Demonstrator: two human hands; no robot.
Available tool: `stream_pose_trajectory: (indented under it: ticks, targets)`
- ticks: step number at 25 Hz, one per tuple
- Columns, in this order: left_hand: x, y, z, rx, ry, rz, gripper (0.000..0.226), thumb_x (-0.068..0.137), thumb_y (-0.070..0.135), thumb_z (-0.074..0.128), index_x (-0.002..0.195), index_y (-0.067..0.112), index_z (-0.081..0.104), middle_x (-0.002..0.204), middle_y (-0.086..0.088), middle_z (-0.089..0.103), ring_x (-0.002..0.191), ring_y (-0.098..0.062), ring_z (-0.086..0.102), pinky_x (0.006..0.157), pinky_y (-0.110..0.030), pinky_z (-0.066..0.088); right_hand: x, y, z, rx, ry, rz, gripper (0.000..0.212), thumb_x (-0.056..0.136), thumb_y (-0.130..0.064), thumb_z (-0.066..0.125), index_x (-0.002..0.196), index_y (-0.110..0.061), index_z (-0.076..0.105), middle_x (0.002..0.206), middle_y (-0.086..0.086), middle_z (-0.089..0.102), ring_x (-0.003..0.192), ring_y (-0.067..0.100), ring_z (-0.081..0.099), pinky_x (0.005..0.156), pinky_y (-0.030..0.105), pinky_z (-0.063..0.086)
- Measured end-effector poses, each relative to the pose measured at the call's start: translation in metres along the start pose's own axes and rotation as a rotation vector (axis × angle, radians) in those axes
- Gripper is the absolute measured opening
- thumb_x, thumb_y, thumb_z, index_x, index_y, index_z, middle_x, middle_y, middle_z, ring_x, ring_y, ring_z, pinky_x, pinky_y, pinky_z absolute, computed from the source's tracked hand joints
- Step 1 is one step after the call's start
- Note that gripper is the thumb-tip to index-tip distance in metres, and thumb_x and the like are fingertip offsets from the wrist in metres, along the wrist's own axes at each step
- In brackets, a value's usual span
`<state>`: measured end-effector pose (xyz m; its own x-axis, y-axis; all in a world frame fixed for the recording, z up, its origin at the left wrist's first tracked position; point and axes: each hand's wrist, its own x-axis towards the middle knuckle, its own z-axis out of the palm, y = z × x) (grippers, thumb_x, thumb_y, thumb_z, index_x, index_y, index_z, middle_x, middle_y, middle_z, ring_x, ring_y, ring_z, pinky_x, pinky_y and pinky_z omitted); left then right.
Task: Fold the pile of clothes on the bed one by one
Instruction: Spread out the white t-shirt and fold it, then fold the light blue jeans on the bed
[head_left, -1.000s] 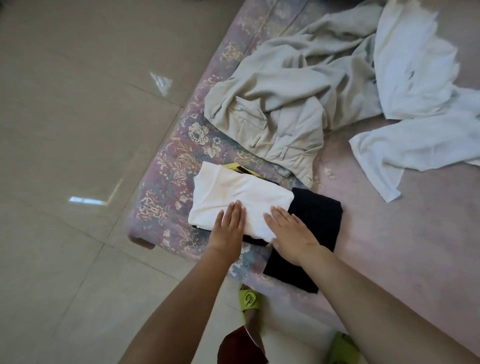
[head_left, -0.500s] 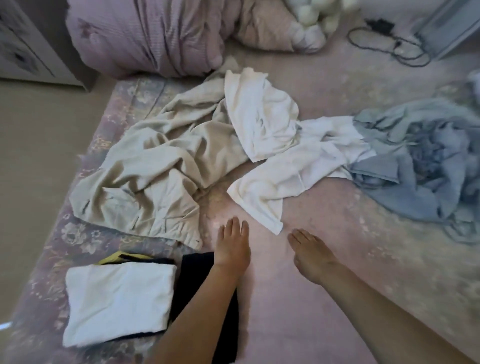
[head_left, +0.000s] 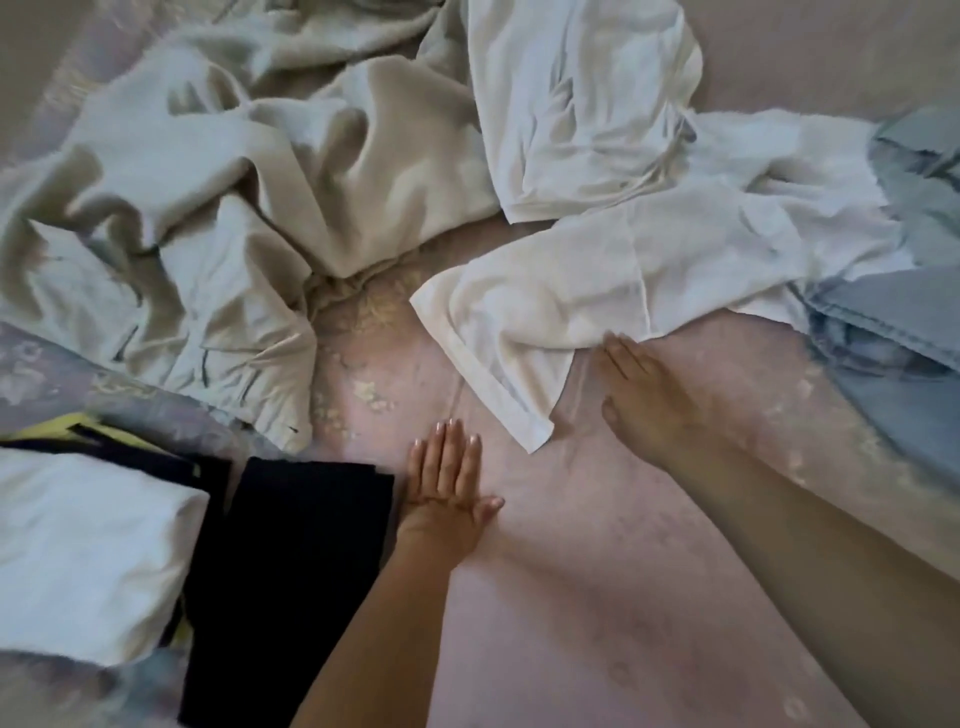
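**A:** Why is everything laid out like this on the pink, faintly flowered bed (head_left: 597, 597)?

**B:** It looks sorted by progress. Taking the crumpled white cotton T-shirt (head_left: 587, 280) as the landmark: the big rumpled beige garment with pockets (head_left: 249, 171) sprawls to its left, unfolded, and the wrinkled pale blue fabric garment (head_left: 893, 332) lies partly under its right end. Both seem to be waiting their turn.

**A:** And the neat ones?

**B:** Down-left of the T-shirt, well apart from it: a folded white cloth rectangle (head_left: 88, 551) resting on a folded black cloth (head_left: 296, 566), with a yellow edge showing beneath. I'd judge those finished and set aside at the bed's edge to keep the middle free.

**A:** So the T-shirt is next?

**B:** Likely. Its sleeve end points toward the person, the nearest loose piece.

**A:** Where are the hands?

**B:** The right hand (head_left: 649, 400) lies flat, fingers (head_left: 621, 353) straight and together, the tips touching the T-shirt's lower hem, gripping nothing. The left hand (head_left: 449, 488) rests flat on the bed below the sleeve, just beside the black cloth, fingers straight and close, apart from the T-shirt.
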<state>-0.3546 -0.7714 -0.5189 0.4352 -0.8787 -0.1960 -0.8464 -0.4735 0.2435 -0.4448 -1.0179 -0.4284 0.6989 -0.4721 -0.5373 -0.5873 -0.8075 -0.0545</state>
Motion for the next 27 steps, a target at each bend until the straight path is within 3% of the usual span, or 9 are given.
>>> stream_pose_trajectory:
  ticks: [6,10,14,16,18,20,23,25,27]
  targets:
    - [-0.004,-0.010,0.017,0.085,0.171,0.036,0.072,0.097,0.054,0.002,0.151,0.007,-0.005,0.158,-0.016,-0.012,0.146,-0.030,-0.009,0.117,-0.048,-0.005,0.071,0.009,-0.027,0.034,0.121,0.074,0.056,0.095,-0.031,0.051,0.146,-0.017,0.030,0.157,0.007,0.016,0.142,0.024,0.020,0.107,0.038,0.025]
    - [-0.004,-0.010,0.021,0.133,0.187,0.028,0.072,0.097,0.054,0.002,0.151,0.007,-0.004,0.158,-0.016,-0.011,0.147,-0.030,-0.009,0.117,-0.047,-0.007,0.059,0.010,-0.023,-0.016,0.207,0.037,0.022,0.096,-0.010,0.047,0.113,-0.008,0.060,0.117,0.013,0.061,0.109,0.031,0.057,0.084,0.036,0.037]
    - [-0.004,-0.017,0.025,0.120,0.167,0.042,0.076,0.096,0.058,0.004,0.151,0.006,-0.001,0.158,-0.017,-0.010,0.147,-0.030,-0.008,0.117,-0.047,-0.004,-0.008,-0.002,0.023,0.092,0.386,-0.071,0.040,0.035,0.009,0.087,0.065,-0.008,0.067,0.059,0.008,0.064,0.046,0.026,0.061,0.046,0.025,0.046]
    - [-0.001,-0.014,0.020,0.136,0.131,0.027,0.078,0.096,0.058,0.006,0.150,0.003,0.007,0.158,-0.018,-0.006,0.147,-0.030,-0.004,0.118,-0.047,-0.002,-0.051,-0.004,0.056,0.157,0.322,-0.006,0.045,0.023,0.003,0.090,0.055,-0.015,0.064,0.049,-0.001,0.058,0.039,0.019,0.056,0.040,0.018,0.040]
    - [-0.007,-0.003,0.003,0.157,0.125,0.033,0.079,0.095,0.058,0.026,0.146,-0.002,0.018,0.155,-0.022,0.009,0.144,-0.036,0.016,0.114,-0.054,0.015,-0.102,-0.014,0.079,0.307,0.276,0.053,0.043,0.029,0.001,0.090,0.055,-0.018,0.061,0.049,-0.003,0.059,0.041,0.015,0.056,0.040,0.017,0.036]
    - [-0.014,0.015,-0.026,0.145,0.141,0.086,0.108,0.075,0.051,0.070,0.148,-0.003,0.011,0.148,-0.028,0.028,0.132,-0.043,0.038,0.105,-0.060,0.033,-0.142,-0.024,0.087,0.426,0.350,0.063,0.031,0.047,-0.001,0.084,0.060,-0.019,0.062,0.056,-0.006,0.062,0.049,0.013,0.058,0.045,0.018,0.038]
    - [-0.021,0.051,-0.068,0.113,0.129,0.363,0.137,0.053,0.051,0.085,0.152,0.007,0.002,0.152,-0.021,0.022,0.139,-0.037,0.026,0.109,-0.057,0.025,-0.165,-0.039,0.069,0.538,0.522,0.049,0.009,0.069,-0.009,0.064,0.074,-0.015,0.065,0.070,-0.004,0.065,0.067,0.013,0.058,0.063,0.020,0.039]
    - [-0.025,0.078,-0.088,0.081,0.178,0.497,0.117,0.061,0.051,0.078,0.151,0.010,0.015,0.151,-0.018,0.028,0.140,-0.033,0.027,0.110,-0.052,0.022,-0.177,-0.050,0.042,0.541,0.575,0.028,0.008,0.071,-0.010,0.064,0.078,-0.012,0.066,0.073,-0.002,0.067,0.068,0.015,0.062,0.064,0.021,0.045]
    - [-0.018,0.096,-0.110,-0.005,0.224,0.496,0.071,0.070,0.039,0.068,0.131,0.011,0.046,0.132,-0.016,0.056,0.126,-0.032,0.049,0.105,-0.049,0.030,-0.193,-0.056,0.018,0.550,0.596,0.048,0.009,0.073,-0.015,0.063,0.080,-0.010,0.067,0.071,0.002,0.068,0.063,0.020,0.064,0.055,0.024,0.051]
